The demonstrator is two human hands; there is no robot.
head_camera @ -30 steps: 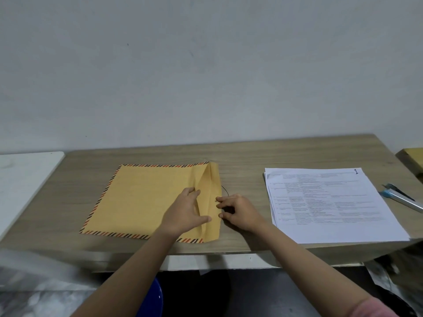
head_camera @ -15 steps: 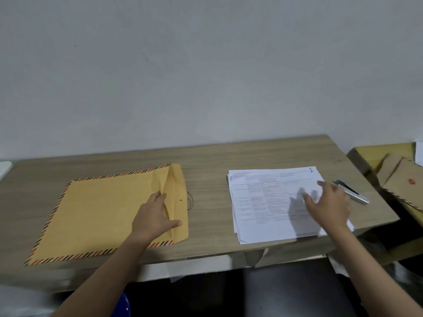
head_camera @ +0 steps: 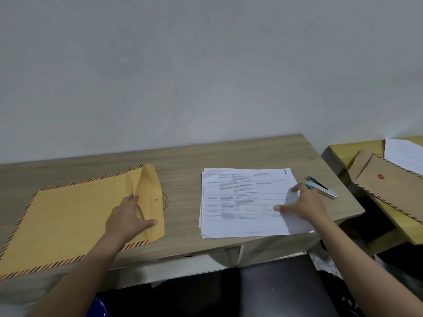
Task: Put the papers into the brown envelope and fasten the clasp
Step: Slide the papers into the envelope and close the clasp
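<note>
Left hand: our left hand [head_camera: 128, 218] lies across the mouth of the brown envelope [head_camera: 75, 220], fingers tucked inside the opening and the thumb on the flap [head_camera: 151, 197], grasping that edge. We judge this keeps the mouth open and the envelope pinned for loading.

Right hand: our right hand [head_camera: 304, 204] rests on the right end of the papers [head_camera: 245, 202], fingers spread and nearly straight, not clenched. Whether the fingertips have hooked under a sheet edge we cannot tell.

Papers: a white printed stack lying flat on the table [head_camera: 183, 156], well apart from the envelope and wholly outside it.

Clasp: the string [head_camera: 165, 201] lies loose just beside the flap, not yet fastened.

Nearby: a stapler [head_camera: 320, 191] sits just beyond the right hand; another envelope [head_camera: 389, 186] lies on a side surface.

Since a second ago: the right hand has left the flap and crossed to the papers; half a second ago it was already over them and has now settled lower. The left hand has kept its hold.
</note>
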